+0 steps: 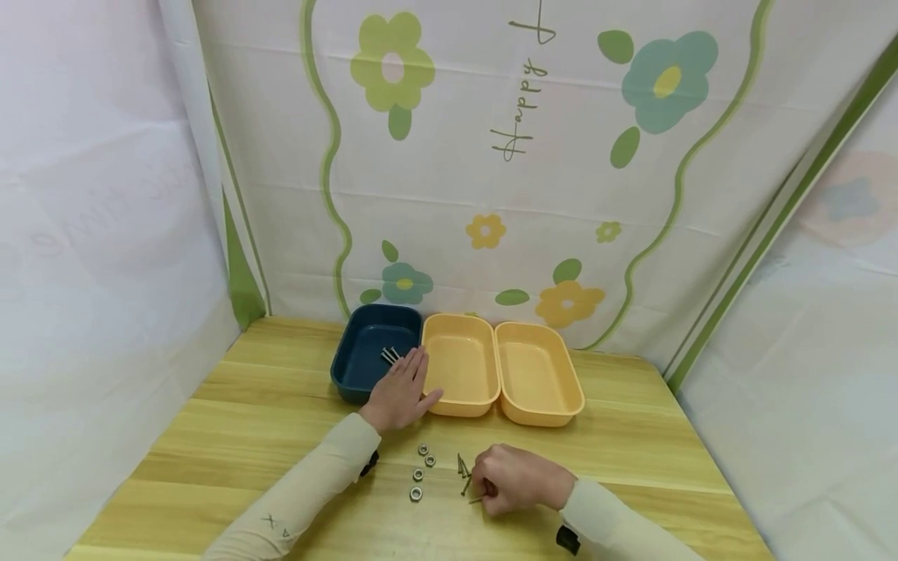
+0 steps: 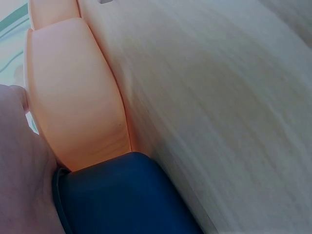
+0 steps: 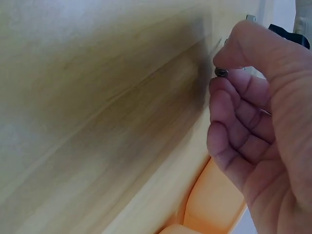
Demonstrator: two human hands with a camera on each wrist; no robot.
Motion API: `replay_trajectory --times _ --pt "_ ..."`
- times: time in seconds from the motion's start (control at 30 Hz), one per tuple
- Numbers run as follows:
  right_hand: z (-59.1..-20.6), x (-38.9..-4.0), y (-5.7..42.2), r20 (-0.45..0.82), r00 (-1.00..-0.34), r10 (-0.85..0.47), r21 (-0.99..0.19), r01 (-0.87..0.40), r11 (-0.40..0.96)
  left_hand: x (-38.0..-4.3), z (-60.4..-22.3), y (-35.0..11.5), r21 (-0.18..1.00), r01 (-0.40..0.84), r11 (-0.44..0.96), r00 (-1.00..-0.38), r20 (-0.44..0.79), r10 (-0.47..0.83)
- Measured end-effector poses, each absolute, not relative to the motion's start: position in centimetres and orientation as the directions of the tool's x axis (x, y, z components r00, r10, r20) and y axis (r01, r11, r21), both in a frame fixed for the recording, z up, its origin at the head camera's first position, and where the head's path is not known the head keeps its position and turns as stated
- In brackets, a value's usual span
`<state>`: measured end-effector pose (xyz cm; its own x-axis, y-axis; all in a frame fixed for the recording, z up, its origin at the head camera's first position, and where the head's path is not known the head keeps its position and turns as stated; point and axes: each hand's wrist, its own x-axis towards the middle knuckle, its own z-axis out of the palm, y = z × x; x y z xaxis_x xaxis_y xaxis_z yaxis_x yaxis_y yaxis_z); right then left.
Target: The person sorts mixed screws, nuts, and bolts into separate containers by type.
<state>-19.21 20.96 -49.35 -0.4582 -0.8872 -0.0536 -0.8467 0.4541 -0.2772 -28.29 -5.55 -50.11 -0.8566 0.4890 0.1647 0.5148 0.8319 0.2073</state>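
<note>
My left hand lies over the right side of the dark blue tray, fingers straight and thumb out over the neighbouring yellow tray. Several screws lie in the blue tray just beyond its fingertips. On the tabletop, my right hand pinches a screw between thumb and forefinger, its head showing in the right wrist view. A few more loose screws lie beside those fingers. Left of them, several hex nuts are spread in a rough column.
A second yellow tray stands against the first, so the three trays form a row near the back of the wooden table. Behind them hangs a flowered cloth, with white cloth on both sides.
</note>
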Motion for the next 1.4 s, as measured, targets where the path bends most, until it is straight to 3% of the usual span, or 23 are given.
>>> replay_trajectory --times 0.5,0.97,1.13,1.4 --pt "-46.5 -22.0 22.1 0.056 -0.495 -0.867 -0.264 -0.845 0.465 -28.3 -49.9 -5.6 0.213 0.503 0.838 -0.864 0.141 0.483" --pt "-42.8 -25.2 22.8 0.151 -0.569 -0.808 -0.227 -0.816 0.532 -28.7 -50.5 -5.7 0.227 0.528 0.818 -0.849 0.164 0.502" --pt "-41.9 -26.5 22.6 0.155 -0.614 -0.774 -0.198 -0.787 0.584 -28.8 -50.8 -5.7 0.199 0.523 0.829 -0.852 0.154 0.501" --pt "-41.3 -28.4 21.9 0.162 -0.629 -0.760 -0.169 -0.777 0.607 -28.8 -50.7 -5.6 0.190 0.513 0.837 -0.858 0.137 0.494"
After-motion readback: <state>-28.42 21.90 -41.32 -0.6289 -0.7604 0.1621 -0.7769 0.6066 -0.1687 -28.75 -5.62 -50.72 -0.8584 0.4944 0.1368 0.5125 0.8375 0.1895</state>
